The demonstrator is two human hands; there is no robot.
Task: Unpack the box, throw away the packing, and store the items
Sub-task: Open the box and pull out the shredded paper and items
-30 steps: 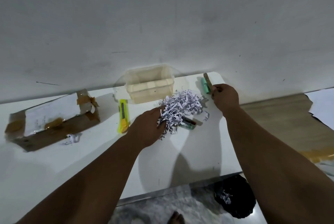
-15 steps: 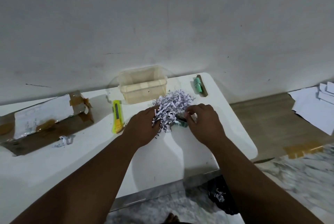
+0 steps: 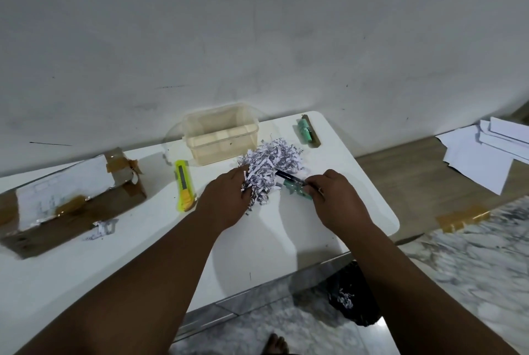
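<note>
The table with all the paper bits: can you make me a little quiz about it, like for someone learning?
1. True or false: the yellow cutter lies inside the clear tub.
2. Which hand is pulling pens out of the shredded paper: left or right?
3. Where is the black bag? A) on the table B) on the floor below the table's edge C) in the cardboard box

Key: 1 false; 2 right; 3 B

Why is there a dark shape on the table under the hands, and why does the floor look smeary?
Head view: light from above casts the arms' shadow on the white table; the marble floor at right is motion-blurred; the wide lens bends the edges.
</note>
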